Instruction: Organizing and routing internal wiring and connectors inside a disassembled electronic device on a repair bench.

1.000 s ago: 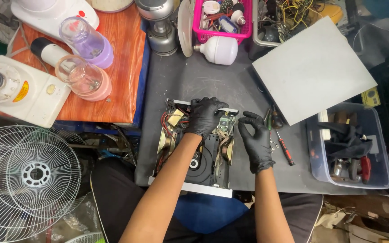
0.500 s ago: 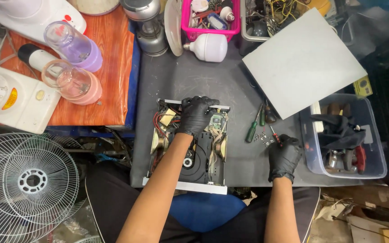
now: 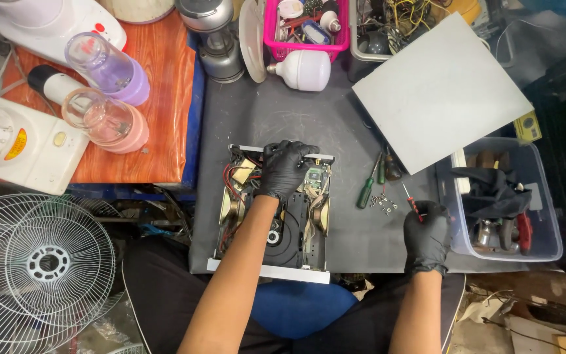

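An opened electronic device (image 3: 276, 216) with circuit boards, wires and a round disc drive lies on the dark grey table (image 3: 257, 118). My left hand (image 3: 286, 167), in a black glove, rests on the device's far part with fingers spread over the board. My right hand (image 3: 428, 233), also gloved, is off to the right of the device and closes around a small red-handled screwdriver (image 3: 413, 204). A green-handled screwdriver (image 3: 367, 190) and a few loose screws (image 3: 382, 202) lie between the device and my right hand.
A grey flat panel (image 3: 440, 92) lies at the back right. A clear plastic bin (image 3: 502, 203) of parts stands at the right. A white bulb (image 3: 306, 70), pink basket (image 3: 306, 29), blender jars (image 3: 103, 92) on an orange board and a white fan guard (image 3: 37, 262) surround the work area.
My right hand moved from the device's right edge out to the right and picked up the small red screwdriver. The left hand stayed on the device.
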